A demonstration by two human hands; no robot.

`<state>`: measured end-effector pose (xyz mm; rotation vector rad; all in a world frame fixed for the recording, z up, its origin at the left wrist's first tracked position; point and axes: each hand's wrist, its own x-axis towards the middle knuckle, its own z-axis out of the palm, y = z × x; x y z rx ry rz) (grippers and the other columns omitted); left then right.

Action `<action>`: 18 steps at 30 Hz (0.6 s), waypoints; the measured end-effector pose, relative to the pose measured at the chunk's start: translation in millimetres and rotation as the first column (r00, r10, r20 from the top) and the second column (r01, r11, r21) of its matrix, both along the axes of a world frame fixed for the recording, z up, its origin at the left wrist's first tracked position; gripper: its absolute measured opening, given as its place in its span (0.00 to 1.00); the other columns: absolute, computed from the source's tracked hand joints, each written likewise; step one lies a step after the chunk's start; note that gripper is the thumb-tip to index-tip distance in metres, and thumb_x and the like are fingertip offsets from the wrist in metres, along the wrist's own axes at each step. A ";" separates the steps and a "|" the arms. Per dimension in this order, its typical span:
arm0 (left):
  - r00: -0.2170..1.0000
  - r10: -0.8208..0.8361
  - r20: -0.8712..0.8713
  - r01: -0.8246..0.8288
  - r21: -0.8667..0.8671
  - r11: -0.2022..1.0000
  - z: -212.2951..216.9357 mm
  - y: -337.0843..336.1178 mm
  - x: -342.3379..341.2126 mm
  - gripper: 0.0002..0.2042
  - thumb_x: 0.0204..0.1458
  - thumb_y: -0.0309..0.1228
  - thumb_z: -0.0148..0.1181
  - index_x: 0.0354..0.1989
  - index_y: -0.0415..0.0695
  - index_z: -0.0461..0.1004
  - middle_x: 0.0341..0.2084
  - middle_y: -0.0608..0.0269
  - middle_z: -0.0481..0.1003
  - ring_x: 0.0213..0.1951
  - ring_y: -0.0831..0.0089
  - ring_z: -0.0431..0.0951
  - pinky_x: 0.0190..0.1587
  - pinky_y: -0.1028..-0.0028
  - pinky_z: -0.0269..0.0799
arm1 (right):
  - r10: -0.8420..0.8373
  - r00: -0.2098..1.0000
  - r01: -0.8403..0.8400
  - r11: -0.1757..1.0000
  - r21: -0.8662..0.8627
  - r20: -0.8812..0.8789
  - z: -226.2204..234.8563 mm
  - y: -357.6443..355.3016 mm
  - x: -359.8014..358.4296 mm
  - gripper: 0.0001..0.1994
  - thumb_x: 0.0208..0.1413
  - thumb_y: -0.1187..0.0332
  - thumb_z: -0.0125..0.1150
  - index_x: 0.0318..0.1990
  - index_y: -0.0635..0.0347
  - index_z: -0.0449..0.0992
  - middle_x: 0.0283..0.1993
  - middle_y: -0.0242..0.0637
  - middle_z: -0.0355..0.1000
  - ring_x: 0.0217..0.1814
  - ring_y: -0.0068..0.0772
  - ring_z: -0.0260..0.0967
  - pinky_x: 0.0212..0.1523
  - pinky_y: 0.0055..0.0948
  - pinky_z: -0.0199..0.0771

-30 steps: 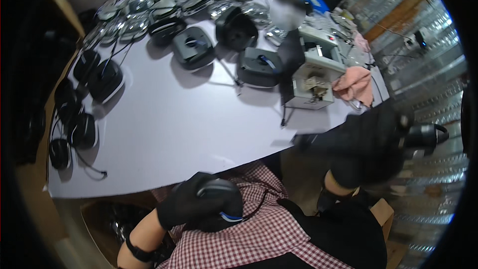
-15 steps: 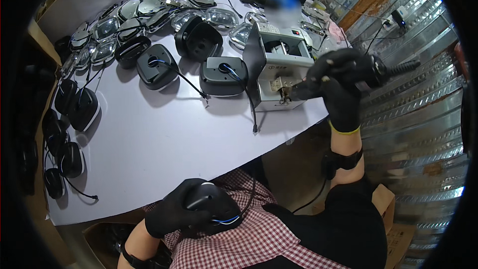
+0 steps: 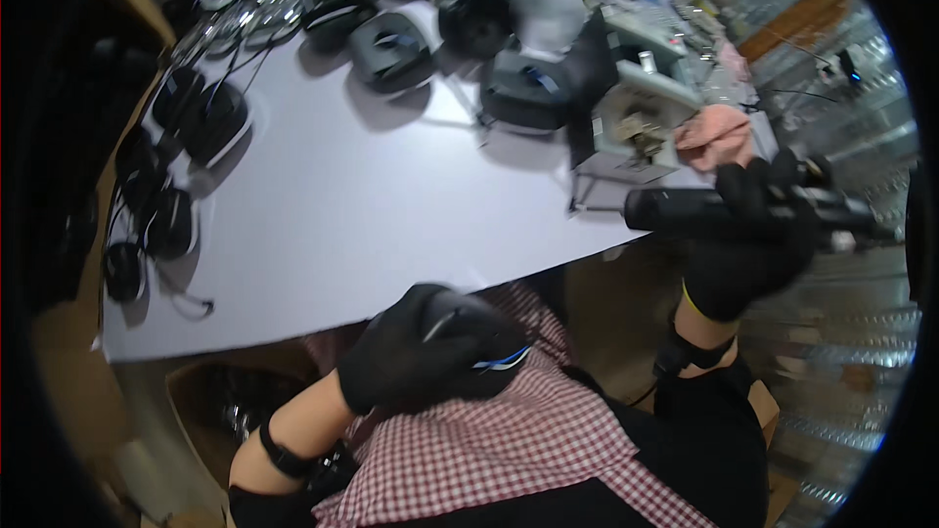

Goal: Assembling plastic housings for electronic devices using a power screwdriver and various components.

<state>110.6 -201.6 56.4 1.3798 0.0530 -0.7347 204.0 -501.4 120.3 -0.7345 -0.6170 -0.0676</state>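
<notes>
A rounded black lamp housing [image 3: 481, 332] with a blue and white wire is gripped by my left hand [image 3: 386, 357], gloved in black, over my checked apron [image 3: 489, 440] near the table's front edge. My gloved right hand [image 3: 748, 259] is closed around a black electric screwdriver [image 3: 675, 209], which lies sideways in the air with its front end to the left. That front end is just in front of a light grey screw feeder [image 3: 626, 158] and apart from it. Motion blurs the right hand and the screwdriver's tip.
More black housings with cables, such as one [image 3: 523, 93] beside the feeder, stand across the white table [image 3: 323, 205]. Clear lamp lenses [image 3: 274, 20] crowd the back left. A pink cloth [image 3: 719, 135] lies right of the feeder, near a corrugated metal wall [image 3: 841, 303].
The screwdriver has come away from the feeder's front, toward me and to the right. My left hand still holds the housing, now turned slightly. The whole view has shifted.
</notes>
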 end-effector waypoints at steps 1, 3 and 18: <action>0.983 -0.050 0.176 0.035 0.090 0.995 -7.5 1.5 -2.6 0.18 0.45 0.37 0.69 0.46 0.51 0.75 0.46 0.52 0.73 0.45 0.60 0.77 0.46 0.66 0.77 | 0.026 0.999 -0.026 0.999 0.020 -0.024 1.0 14.3 -11.6 0.14 0.60 0.64 0.53 0.50 0.60 0.67 0.41 0.38 0.70 0.41 0.28 0.70 0.45 0.32 0.70; 0.943 -0.132 0.306 0.077 0.185 0.980 -11.2 0.3 -5.0 0.18 0.44 0.36 0.71 0.44 0.52 0.75 0.44 0.51 0.73 0.45 0.55 0.77 0.44 0.63 0.78 | 0.008 1.000 -0.007 0.996 -0.085 0.014 22.2 45.3 -37.6 0.07 0.61 0.60 0.52 0.38 0.51 0.67 0.26 0.30 0.65 0.24 0.23 0.63 0.29 0.27 0.66; 0.957 -0.045 0.288 0.007 0.131 0.991 -35.5 6.6 -27.0 0.26 0.52 0.41 0.62 0.52 0.38 0.63 0.45 0.45 0.72 0.44 0.58 0.79 0.44 0.66 0.80 | -0.078 0.993 0.039 0.933 -0.359 -0.094 33.1 121.0 -70.8 0.14 0.60 0.53 0.54 0.28 0.44 0.60 0.12 0.27 0.58 0.11 0.21 0.52 0.17 0.23 0.53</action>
